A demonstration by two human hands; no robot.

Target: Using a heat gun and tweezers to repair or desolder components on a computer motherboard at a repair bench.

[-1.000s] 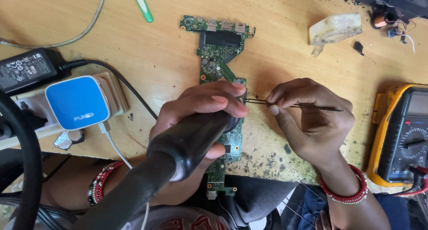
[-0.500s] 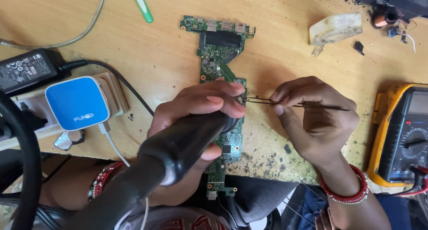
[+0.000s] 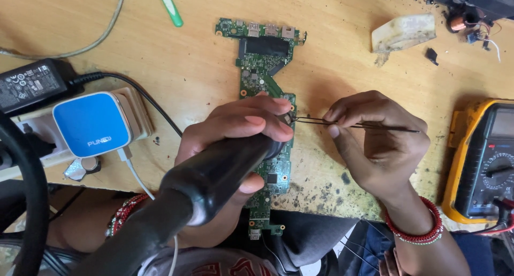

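Note:
A long green circuit board (image 3: 261, 62) lies on the wooden bench, its near end hanging over the front edge. My left hand (image 3: 235, 134) grips a thick black tool handle (image 3: 214, 171) whose tip points at the board's middle, hidden under my fingers. My right hand (image 3: 377, 142) pinches thin metal tweezers (image 3: 353, 125), their points touching the board's right edge just beside my left fingertips. Red bead bracelets sit on both wrists.
A blue-and-white charger (image 3: 91, 123) sits in a power strip at left, beside a black power adapter (image 3: 32, 83). A yellow multimeter (image 3: 484, 158) stands at right. A green stick (image 3: 169, 5), a pale scrap (image 3: 402, 32) and small wired parts (image 3: 466, 21) lie at the back.
My hands and both tools have stayed almost still on the board; only tiny shifts of the tweezers and black handle show.

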